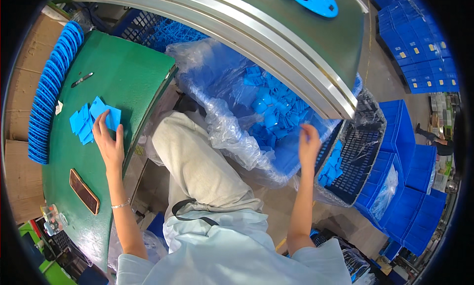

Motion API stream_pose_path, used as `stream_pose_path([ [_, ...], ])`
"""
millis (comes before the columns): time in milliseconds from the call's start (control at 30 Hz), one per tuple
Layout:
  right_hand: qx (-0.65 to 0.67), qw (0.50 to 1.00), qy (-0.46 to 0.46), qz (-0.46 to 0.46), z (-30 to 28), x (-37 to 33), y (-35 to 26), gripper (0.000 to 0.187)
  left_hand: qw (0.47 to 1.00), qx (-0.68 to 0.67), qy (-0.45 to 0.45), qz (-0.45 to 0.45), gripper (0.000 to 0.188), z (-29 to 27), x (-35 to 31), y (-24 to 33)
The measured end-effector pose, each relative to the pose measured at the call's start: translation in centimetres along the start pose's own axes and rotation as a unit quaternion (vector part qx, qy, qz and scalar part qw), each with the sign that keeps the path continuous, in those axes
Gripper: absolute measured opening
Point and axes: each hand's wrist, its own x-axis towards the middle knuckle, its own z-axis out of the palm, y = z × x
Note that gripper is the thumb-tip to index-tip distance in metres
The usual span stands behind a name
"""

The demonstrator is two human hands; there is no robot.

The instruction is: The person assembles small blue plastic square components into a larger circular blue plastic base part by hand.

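Note:
Several flat, light-blue plastic pieces lie in a loose cluster on the green table at my left. My left hand reaches onto their near side, fingertips touching the pieces, with thumb and fingers apart. In front of me, a lined bin holds a heap of similar blue pieces, its clear plastic liner bunched over the near edge. My right hand hovers by the right side of this bin, fingers curled together. Whatever it may hold is hidden.
A phone, a marker and a long stack of blue rings rest on the table. Overhead curves a metal-edged conveyor carrying a blue disc. A dark crate and blue bins stand right. Someone is farther off.

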Motion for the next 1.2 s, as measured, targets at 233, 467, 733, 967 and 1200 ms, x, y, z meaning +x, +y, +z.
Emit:
stream_pose_path([
  [233, -0.207, 0.866, -0.454, 0.024, 18.1, 4.9, 7.7, 0.036, 0.994, 0.02, -0.086, -0.056, 0.052, 0.3, 0.9, 0.9],
  [467, -0.256, 0.916, -0.288, 0.112, 26.3, 8.0, 19.0, 0.082, 0.988, 0.028, -0.123, -0.091, 0.058, 0.5, 1.9, 1.4],
  [733, -0.374, 0.829, -0.392, 0.137, 30.3, 10.0, 15.2, 0.093, 0.98, 0.052, -0.147, -0.122, 0.06, -0.5, 1.8, 0.2],
  [967, -0.413, 0.824, -0.385, 0.056, 31.9, 7.9, 15.3, 0.084, 0.975, 0.068, -0.177, -0.119, 0.063, -0.2, 2.0, 0.1],
  [1200, -0.159, 0.89, -0.424, -0.048, 33.5, -0.5, 14.7, 0.044, 0.974, 0.068, -0.176, -0.127, 0.059, -2.0, 1.9, 0.5],
])
